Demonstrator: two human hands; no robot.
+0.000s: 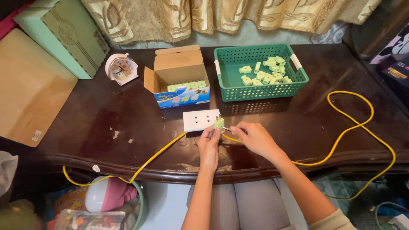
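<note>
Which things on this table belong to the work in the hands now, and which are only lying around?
In use:
left hand and right hand
green adapter
white socket block
yellow cable
green basket of adapters
open cardboard box of adapters

Lying about:
small clock
pale green box
brown board

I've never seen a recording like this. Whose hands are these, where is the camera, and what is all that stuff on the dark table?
There is no machine here: a person wears a camera on the head, looking down at their own two bare hands. The left hand pinches a small green adapter at the edge of a white socket block. The right hand holds the plug end of a yellow cable that loops across the table. Behind them stand an open cardboard box and a green basket, both holding more green adapters, and a small clock to the left.
</note>
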